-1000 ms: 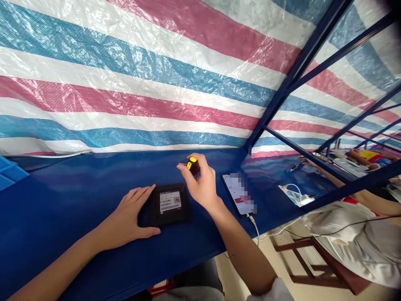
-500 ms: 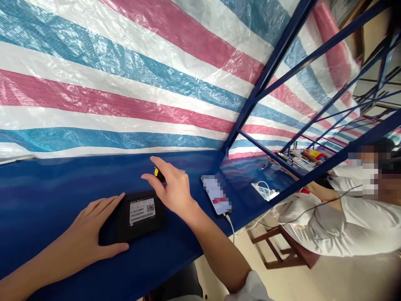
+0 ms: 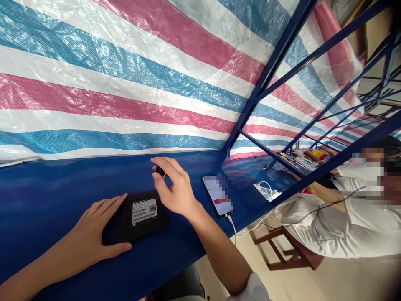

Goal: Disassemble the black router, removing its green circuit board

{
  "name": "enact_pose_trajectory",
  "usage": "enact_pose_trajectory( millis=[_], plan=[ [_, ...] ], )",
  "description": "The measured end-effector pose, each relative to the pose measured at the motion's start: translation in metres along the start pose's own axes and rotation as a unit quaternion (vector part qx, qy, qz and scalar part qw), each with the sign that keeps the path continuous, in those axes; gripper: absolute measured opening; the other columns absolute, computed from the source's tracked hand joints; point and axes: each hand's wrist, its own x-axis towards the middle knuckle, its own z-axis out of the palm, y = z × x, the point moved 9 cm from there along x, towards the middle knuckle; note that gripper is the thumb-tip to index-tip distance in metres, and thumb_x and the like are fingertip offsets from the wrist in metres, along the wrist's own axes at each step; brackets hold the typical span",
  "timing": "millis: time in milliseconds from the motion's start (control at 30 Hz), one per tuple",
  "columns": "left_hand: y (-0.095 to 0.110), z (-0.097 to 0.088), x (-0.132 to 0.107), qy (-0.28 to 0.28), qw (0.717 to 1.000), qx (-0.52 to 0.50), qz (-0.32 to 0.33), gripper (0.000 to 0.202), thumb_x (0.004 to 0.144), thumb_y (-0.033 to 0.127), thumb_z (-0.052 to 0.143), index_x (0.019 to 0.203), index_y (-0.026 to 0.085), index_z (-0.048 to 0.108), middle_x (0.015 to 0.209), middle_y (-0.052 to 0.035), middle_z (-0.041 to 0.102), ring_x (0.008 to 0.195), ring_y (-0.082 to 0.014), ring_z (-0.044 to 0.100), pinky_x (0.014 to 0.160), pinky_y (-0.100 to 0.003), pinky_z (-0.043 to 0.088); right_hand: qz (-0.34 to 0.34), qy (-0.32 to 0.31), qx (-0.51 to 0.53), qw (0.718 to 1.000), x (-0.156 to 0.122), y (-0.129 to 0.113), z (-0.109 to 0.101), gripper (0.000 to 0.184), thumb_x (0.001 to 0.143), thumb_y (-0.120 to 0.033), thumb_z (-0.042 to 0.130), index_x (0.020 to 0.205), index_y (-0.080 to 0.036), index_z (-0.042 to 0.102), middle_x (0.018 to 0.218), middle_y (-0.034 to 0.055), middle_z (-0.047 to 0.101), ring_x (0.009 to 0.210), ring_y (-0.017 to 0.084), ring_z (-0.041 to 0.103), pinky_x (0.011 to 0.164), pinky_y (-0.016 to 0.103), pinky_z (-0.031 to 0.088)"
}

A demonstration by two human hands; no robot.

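A flat black device (image 3: pixel 144 228) with a white barcode and QR label lies on the blue table (image 3: pixel 72 177). My left hand (image 3: pixel 89 232) clasps its left end, fingers at the far corner and thumb along the near edge. Above its right end, my right hand (image 3: pixel 175 186) is closed round a small black handle (image 3: pixel 160 170) with a yellow band. It looks like a screwdriver; a bit of thin shaft shows beyond the knuckles, and the palm hides the rest.
A phone (image 3: pixel 216 194) on a white charging cable (image 3: pixel 232 225) lies to the right. Farther right are a power strip (image 3: pixel 266 191), blue metal frame bars (image 3: pixel 250 104) and a seated person in white (image 3: pixel 338 221). Striped plastic sheeting (image 3: pixel 125 104) hangs behind the table.
My right fingers have closed in and turned the screwdriver-like tool; its yellow part now shows lower, nearer the palm. My left hand and the device stay together, nearly unmoved.
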Motion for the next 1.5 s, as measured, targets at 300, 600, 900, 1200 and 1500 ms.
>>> enact_pose_trajectory(
  millis=[300,600,900,1200,1500],
  plan=[
    [0.026,-0.014,-0.005,0.052,0.998,-0.045,-0.013,0.108,0.088,0.075,0.071,0.175,0.030,0.026,0.169,-0.0155,0.048,0.157,-0.0459,0.040,0.126,-0.065,0.037,-0.005,-0.003,-0.061,0.998,-0.004,-0.005,-0.004,0.020,0.105,-0.035,0.068,0.116,-0.022,0.079,0.103,0.0071,0.074,0.088,0.016,0.073,0.079,0.027,0.062],
    [0.025,-0.012,-0.005,0.053,0.998,-0.029,0.003,0.112,0.086,0.077,0.072,0.176,0.034,0.022,0.170,-0.0138,0.047,0.157,-0.0458,0.040,0.123,-0.062,0.040,-0.059,-0.009,0.040,0.997,-0.004,-0.018,-0.014,0.040,0.106,-0.014,0.049,0.137,-0.017,0.073,0.124,0.0112,0.078,0.106,0.017,0.077,0.093,0.026,0.063],
    [0.027,-0.014,-0.007,-0.005,0.999,-0.032,-0.005,0.122,0.084,0.079,0.075,0.178,0.036,0.011,0.176,-0.0151,0.042,0.160,-0.0486,0.036,0.118,-0.064,0.049,-0.043,-0.011,-0.015,0.999,-0.002,-0.014,-0.015,0.034,0.108,-0.023,0.054,0.134,-0.025,0.076,0.119,0.0095,0.076,0.102,0.019,0.075,0.089,0.031,0.064],
    [0.024,-0.016,-0.009,0.031,0.999,-0.035,-0.002,0.115,0.085,0.076,0.075,0.178,0.035,0.019,0.173,-0.0130,0.046,0.158,-0.0452,0.042,0.120,-0.059,0.047,-0.016,0.008,-0.013,1.000,0.000,-0.006,-0.016,0.022,0.105,-0.032,0.067,0.122,-0.025,0.080,0.099,0.0047,0.069,0.084,0.016,0.069,0.077,0.028,0.062],
    [0.010,-0.008,0.001,-0.002,1.000,-0.018,-0.013,0.109,0.087,0.073,0.073,0.176,0.031,0.026,0.172,-0.0122,0.049,0.158,-0.0464,0.042,0.121,-0.062,0.048,-0.017,-0.042,-0.008,0.999,-0.001,0.000,-0.006,0.041,0.112,-0.021,0.045,0.145,-0.023,0.068,0.128,0.0100,0.073,0.109,0.016,0.074,0.095,0.027,0.064]
  ],
)
